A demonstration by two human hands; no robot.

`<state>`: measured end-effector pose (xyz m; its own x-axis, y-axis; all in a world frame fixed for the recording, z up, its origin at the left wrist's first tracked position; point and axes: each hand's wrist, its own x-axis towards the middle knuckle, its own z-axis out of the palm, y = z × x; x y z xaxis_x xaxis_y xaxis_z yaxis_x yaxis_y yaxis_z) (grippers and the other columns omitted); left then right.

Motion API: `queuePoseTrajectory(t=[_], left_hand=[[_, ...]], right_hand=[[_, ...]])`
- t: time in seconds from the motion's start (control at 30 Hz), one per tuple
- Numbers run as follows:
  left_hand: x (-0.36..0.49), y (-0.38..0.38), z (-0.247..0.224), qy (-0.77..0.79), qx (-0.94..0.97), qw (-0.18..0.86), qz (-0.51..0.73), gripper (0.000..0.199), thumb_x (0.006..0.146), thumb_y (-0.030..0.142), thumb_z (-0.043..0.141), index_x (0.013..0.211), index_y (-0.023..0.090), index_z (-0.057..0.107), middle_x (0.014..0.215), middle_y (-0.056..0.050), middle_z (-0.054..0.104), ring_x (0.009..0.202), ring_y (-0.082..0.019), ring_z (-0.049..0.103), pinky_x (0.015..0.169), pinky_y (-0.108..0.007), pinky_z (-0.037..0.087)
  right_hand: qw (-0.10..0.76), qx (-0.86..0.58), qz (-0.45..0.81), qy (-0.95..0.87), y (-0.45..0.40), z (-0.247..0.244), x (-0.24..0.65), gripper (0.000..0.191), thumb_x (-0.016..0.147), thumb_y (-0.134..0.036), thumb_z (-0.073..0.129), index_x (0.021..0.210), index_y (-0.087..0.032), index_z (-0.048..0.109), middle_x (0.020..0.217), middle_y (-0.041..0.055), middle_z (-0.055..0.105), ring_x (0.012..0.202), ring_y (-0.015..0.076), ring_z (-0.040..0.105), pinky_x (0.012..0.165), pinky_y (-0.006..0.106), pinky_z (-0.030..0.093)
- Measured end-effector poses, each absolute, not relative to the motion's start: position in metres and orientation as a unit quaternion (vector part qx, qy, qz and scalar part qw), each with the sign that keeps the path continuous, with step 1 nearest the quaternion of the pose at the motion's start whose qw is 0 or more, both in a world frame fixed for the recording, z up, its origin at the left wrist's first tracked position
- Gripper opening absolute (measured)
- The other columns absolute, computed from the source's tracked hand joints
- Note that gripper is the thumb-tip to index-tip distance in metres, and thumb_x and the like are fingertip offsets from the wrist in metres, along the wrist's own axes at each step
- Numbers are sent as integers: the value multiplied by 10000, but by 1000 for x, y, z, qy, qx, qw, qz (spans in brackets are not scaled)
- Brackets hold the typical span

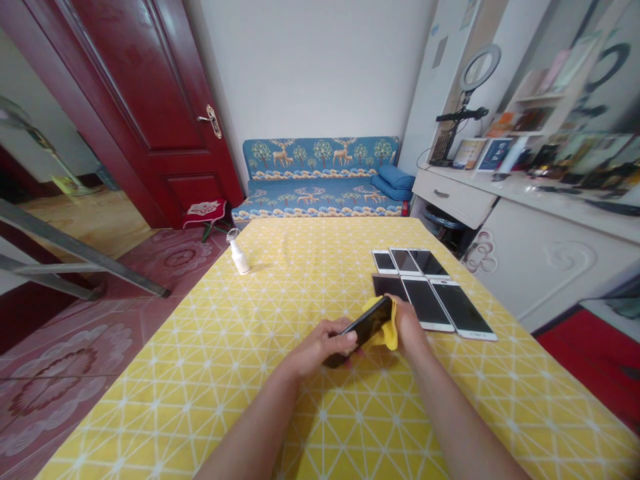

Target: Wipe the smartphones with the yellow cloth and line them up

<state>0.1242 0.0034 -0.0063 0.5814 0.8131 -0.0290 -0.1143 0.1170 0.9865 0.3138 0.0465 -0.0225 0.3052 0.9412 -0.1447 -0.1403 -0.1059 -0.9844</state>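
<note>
Our black smartphone (365,327) is tilted in our grip at 12 o'clock, just over the surface (300,287), its far end pointing toward 2 o'clock. Our left hand (317,348) is curled closed around its near end, fingers wrapped over the glass. Our right hand (409,327) is closed too, pinching a yellow cloth (389,333) against the phone's far end.

Six more smartphones (426,303) lie flat at 1 o'clock to 2 o'clock in two rows of three, screens up and edges nearly touching, just beside our right hand. A white spray bottle (239,259) stands well apart at 11 o'clock. The surface wears a yellow patterned tablecloth. Beyond it, at 12 o'clock, is a blue deer-print sofa (320,160); a dark red door (145,113) stands at 11 o'clock, and a ring light (480,68) rises from a white dresser (453,197) at 2 o'clock.
</note>
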Motion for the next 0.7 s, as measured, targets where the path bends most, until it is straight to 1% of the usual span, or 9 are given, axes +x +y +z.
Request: queuePoseTrajectory(t=[0.07, 0.17, 0.23, 0.3, 0.4, 0.47, 0.5, 0.6, 0.7], left_hand=[[130, 1, -12, 313, 495, 735, 342, 421, 799, 475, 595, 913, 84, 700, 781, -106, 648, 596, -144, 584, 551, -258, 448], [138, -3, -15, 296, 405, 789, 356, 476, 773, 481, 618, 984, 57, 673, 853, -173, 680, 737, -253, 662, 603, -354, 531], [141, -4, -15, 289, 363, 807, 365, 481, 777, 471, 616, 1001, 47, 664, 897, -199, 686, 805, -293, 668, 622, -404, 554], [141, -4, -14, 302, 325, 814, 375, 444, 796, 444, 605, 988, 49, 668, 893, -194, 696, 779, -272, 666, 633, -426, 564], [143, -4, -14, 315, 265, 825, 387, 354, 815, 395, 601, 950, 77, 679, 871, -155, 712, 744, -234, 664, 686, -445, 563], [145, -3, -15, 313, 245, 828, 395, 316, 819, 374, 602, 924, 86, 681, 848, -138, 720, 740, -228, 671, 718, -430, 553], [147, -3, -15, 317, 240, 824, 403, 303, 819, 364, 604, 904, 84, 682, 828, -133, 723, 725, -223, 673, 722, -405, 547], [153, -3, -14, 339, 235, 803, 430, 279, 821, 336, 602, 855, 72, 689, 786, -122, 728, 675, -192, 672, 695, -303, 516], [158, -3, -14, 344, 229, 790, 453, 265, 819, 322, 607, 851, 74, 695, 790, -108, 733, 663, -171, 668, 661, -258, 491]], right_hand=[[575, -604, 433, -342, 45, -22, 311, 375, 733, -539, 556, 593, -191, 547, 456, -17, 521, 442, 158, 497, 453, 271, 376], [563, -645, 355, -376, 37, -16, 306, 493, 799, -623, 447, 536, -208, 487, 440, -10, 493, 450, 151, 464, 473, 275, 347], [557, -660, 307, -401, 33, -13, 302, 538, 822, -650, 393, 503, -219, 441, 432, -8, 473, 449, 147, 442, 478, 282, 323], [552, -662, 280, -422, 30, -12, 298, 555, 836, -659, 362, 492, -226, 408, 435, -7, 465, 450, 145, 430, 480, 284, 307], [543, -664, 265, -441, 30, -15, 296, 558, 853, -656, 342, 510, -224, 429, 467, 8, 502, 468, 155, 450, 485, 281, 310], [537, -667, 260, -447, 31, -18, 296, 553, 853, -658, 345, 528, -223, 451, 487, 18, 529, 489, 165, 470, 491, 277, 319], [537, -667, 255, -449, 32, -20, 296, 551, 851, -662, 347, 535, -223, 455, 492, 19, 533, 498, 169, 475, 494, 275, 323], [548, -660, 246, -451, 34, -23, 296, 542, 841, -672, 358, 560, -221, 467, 509, 16, 544, 534, 176, 487, 511, 268, 333], [564, -652, 245, -444, 33, -25, 291, 532, 843, -667, 364, 588, -217, 485, 539, 15, 558, 565, 180, 498, 535, 266, 344]])
